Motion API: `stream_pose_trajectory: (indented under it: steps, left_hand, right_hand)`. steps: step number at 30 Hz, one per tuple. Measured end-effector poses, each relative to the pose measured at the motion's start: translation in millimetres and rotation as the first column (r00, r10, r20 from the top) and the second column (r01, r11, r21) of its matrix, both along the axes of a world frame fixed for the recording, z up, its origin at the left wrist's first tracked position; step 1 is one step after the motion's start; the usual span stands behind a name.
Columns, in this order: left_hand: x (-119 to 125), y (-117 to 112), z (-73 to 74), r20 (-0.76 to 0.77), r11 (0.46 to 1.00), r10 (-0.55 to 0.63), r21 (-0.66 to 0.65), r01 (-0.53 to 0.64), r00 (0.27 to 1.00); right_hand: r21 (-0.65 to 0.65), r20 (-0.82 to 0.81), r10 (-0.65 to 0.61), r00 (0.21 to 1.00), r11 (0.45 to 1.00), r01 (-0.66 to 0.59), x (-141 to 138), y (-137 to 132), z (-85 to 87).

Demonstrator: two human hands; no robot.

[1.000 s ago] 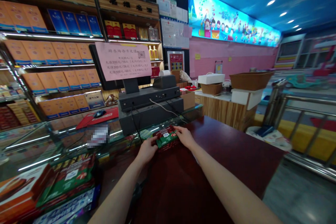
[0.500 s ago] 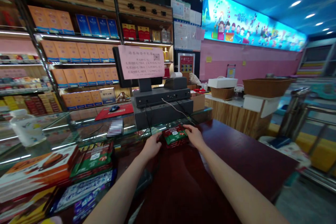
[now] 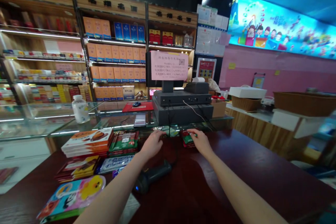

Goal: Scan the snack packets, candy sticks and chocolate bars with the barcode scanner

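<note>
My right hand rests on a small stack of red and green packets at the far edge of the dark red counter, fingers curved over its top and right side. Just left of the stack, my left hand hovers over the counter with its fingers loosely apart and nothing in it that I can see. A black barcode scanner lies under my left wrist. Behind both hands stands a grey cash register with cables running down to the counter.
Left of my hands lie stacked orange boxes, green packets, a blue packet and a pink duck package. A glass display case carries a white bottle. Stocked shelves line the back wall.
My left hand has let go of the red and green packets and shifted left. My right hand stays on them. The view has swung left, showing more of the counter and the scanner.
</note>
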State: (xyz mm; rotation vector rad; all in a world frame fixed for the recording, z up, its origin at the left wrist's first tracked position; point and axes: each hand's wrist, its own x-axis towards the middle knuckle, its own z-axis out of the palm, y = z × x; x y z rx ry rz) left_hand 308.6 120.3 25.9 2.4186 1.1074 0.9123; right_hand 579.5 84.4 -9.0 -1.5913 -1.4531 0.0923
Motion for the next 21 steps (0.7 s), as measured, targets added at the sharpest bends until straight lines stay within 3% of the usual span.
stream_pose_trajectory:
  steps: [9,16,21]
  left_hand:
    - [-80,5,-3.1,-0.041,0.985,0.16,0.077,-0.156,0.986]
    - [-128,1,-2.5,-0.092,0.951,0.301,0.102,-0.292,0.949]
    - [-150,-14,2.3,-0.273,0.868,0.487,0.261,-0.423,0.83]
  right_hand:
    - [-0.01,-0.022,0.191,0.981,0.982,-0.191,-71,20,1.7]
    - [-0.028,-0.049,0.303,0.952,0.952,-0.304,-125,29,4.6]
    - [-0.05,-0.075,0.37,0.926,0.926,-0.374,-161,39,1.3]
